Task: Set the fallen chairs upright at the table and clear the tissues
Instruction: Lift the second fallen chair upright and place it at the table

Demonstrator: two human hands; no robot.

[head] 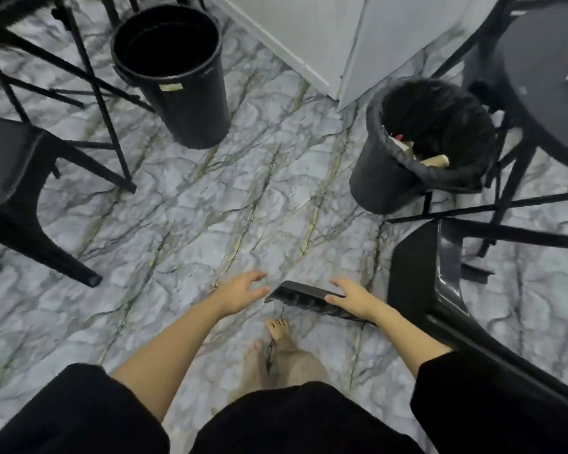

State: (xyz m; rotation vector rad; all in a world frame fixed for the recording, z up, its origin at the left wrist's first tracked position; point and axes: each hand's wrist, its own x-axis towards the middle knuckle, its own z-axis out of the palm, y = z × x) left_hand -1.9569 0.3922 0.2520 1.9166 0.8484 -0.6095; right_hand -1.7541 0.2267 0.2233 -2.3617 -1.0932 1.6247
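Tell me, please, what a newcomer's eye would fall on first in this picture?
Probably the two bare hands low in the middle: the right hand grips the edge of a fallen black chair lying on the marble floor, while the left hand hovers open beside it. Next come two black bins: an empty bin at top centre, and a lined bin holding rubbish at right, beside the round table.
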